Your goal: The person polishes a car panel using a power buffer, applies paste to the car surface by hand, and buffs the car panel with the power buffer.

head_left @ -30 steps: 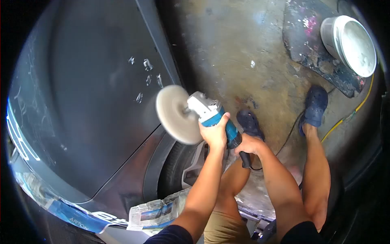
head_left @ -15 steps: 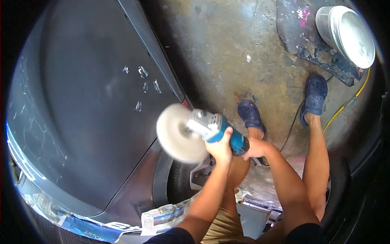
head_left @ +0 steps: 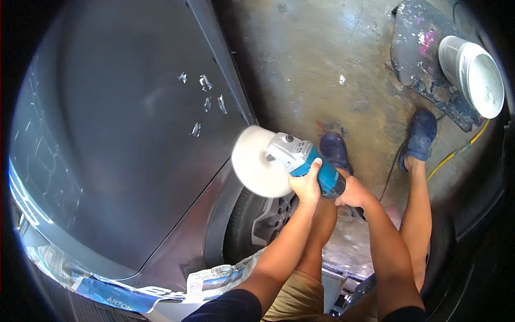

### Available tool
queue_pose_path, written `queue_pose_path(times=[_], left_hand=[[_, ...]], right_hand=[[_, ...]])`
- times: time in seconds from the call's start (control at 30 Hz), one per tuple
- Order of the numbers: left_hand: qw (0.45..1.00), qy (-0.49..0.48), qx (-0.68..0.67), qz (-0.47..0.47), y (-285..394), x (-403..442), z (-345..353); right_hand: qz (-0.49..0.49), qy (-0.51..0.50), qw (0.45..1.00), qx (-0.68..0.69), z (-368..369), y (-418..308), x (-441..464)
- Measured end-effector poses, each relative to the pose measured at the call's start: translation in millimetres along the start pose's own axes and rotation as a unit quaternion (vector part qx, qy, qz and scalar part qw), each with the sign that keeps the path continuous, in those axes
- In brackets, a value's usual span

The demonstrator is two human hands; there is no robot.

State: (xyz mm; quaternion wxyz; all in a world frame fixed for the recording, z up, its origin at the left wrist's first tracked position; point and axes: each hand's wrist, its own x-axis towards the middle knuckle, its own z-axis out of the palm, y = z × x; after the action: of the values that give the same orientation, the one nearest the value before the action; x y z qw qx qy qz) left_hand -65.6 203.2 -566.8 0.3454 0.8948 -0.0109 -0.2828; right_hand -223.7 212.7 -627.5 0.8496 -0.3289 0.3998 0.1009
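A teal and grey polisher [head_left: 316, 167] with a round white pad [head_left: 256, 161] is in both my hands. My left hand [head_left: 307, 187] is closed round its body behind the grey head, with the thumb on top. My right hand [head_left: 355, 192] is closed at the dark rear end, its fingers partly hidden. The pad lies over the corner of the dark car hood [head_left: 129, 177] and above the front wheel [head_left: 273, 220]. Whether it touches the paint, I cannot tell. Several whitish smears [head_left: 206, 82] mark the hood beyond the pad.
Printed paper [head_left: 214, 280] lines the bumper edge. A white bucket [head_left: 456, 64] stands on a paint-spotted dark board [head_left: 416, 45] at the upper right. A yellow cable [head_left: 456, 153] runs along the floor. My feet, in blue clogs [head_left: 421, 134], are on the concrete floor [head_left: 306, 70].
The polisher has moved right and slightly up in view, its pad covering less of the hood. My view has shifted too. Both hands have kept their hold.
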Motion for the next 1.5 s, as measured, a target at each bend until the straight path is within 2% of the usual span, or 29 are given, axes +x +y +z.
queue_pose_path(times=[0.07, 0.17, 0.2, 0.27, 0.4, 0.5, 0.53, 0.63, 0.67, 0.77, 0.9, 1.0, 1.1, 1.13, 1.2, 1.27, 1.3, 1.33, 1.4, 1.5], left_hand=[[1.000, 0.011, 0.008, 0.022, 12, -15, -15], [0.998, 0.037, -0.013, 0.048, 28, -55, -58], [0.995, 0.064, 0.009, 0.071, 36, -71, -72], [0.994, 0.056, -0.004, 0.097, 65, -90, -88], [0.992, 0.059, -0.016, 0.109, 66, -82, -86], [0.996, 0.043, -0.004, 0.075, 40, -48, -60], [0.997, 0.035, 0.008, 0.069, 37, -36, -45], [1.000, -0.016, -0.002, 0.020, 21, 7, -8], [0.999, -0.003, -0.026, -0.037, 21, 7, 1], [1.000, 0.010, -0.010, 0.004, 18, 0, -2], [0.996, 0.052, 0.032, 0.069, 40, -46, -58], [0.988, 0.045, -0.043, 0.138, 68, -80, -90], [0.990, 0.026, -0.023, 0.136, 82, -87, -107], [0.991, 0.041, -0.006, 0.128, 81, -83, -103], [0.992, 0.046, 0.014, 0.113, 71, -65, -88], [0.995, 0.049, 0.004, 0.082, 54, -39, -63], [0.995, 0.044, 0.040, 0.078, 49, -24, -50], [0.997, 0.032, 0.039, 0.056, 50, -13, -33], [0.992, 0.031, 0.112, 0.059, 33, 15, -14], [0.982, 0.037, 0.178, 0.053, 50, 44, 14]], right_hand=[[0.013, -0.069, 0.994, -0.086, 1, 7, 1], [-0.028, -0.147, 0.988, -0.027, 12, -24, -28], [-0.055, -0.130, 0.990, -0.018, 22, -33, -37], [-0.109, -0.093, 0.990, -0.002, 41, -48, -52], [-0.059, -0.101, 0.993, -0.034, 43, -57, -50], [-0.057, -0.060, 0.996, 0.027, 22, -51, -37], [-0.018, -0.060, 0.998, -0.020, 12, -46, -32], [-0.040, 0.070, 0.997, -0.018, -2, -35, -11], [0.028, -0.001, 0.999, -0.035, -13, -41, -6], [-0.047, 0.059, 0.997, -0.007, -3, -29, -9], [-0.025, -0.081, 0.996, -0.004, 29, -30, -31], [-0.082, -0.092, 0.992, -0.016, 44, -69, -56], [-0.107, -0.066, 0.992, -0.029, 62, -69, -58], [-0.095, -0.084, 0.991, -0.046, 63, -64, -53], [-0.096, -0.073, 0.993, 0.011, 65, -39, -37], [-0.080, -0.040, 0.995, 0.037, 58, -34, -26], [-0.072, -0.023, 0.996, 0.050, 55, -31, -20], [-0.043, -0.032, 0.998, 0.041, 53, -9, -6], [0.046, -0.071, 0.994, 0.062, 40, -12, 10], [0.103, -0.073, 0.985, 0.114, 28, -49, 22]])
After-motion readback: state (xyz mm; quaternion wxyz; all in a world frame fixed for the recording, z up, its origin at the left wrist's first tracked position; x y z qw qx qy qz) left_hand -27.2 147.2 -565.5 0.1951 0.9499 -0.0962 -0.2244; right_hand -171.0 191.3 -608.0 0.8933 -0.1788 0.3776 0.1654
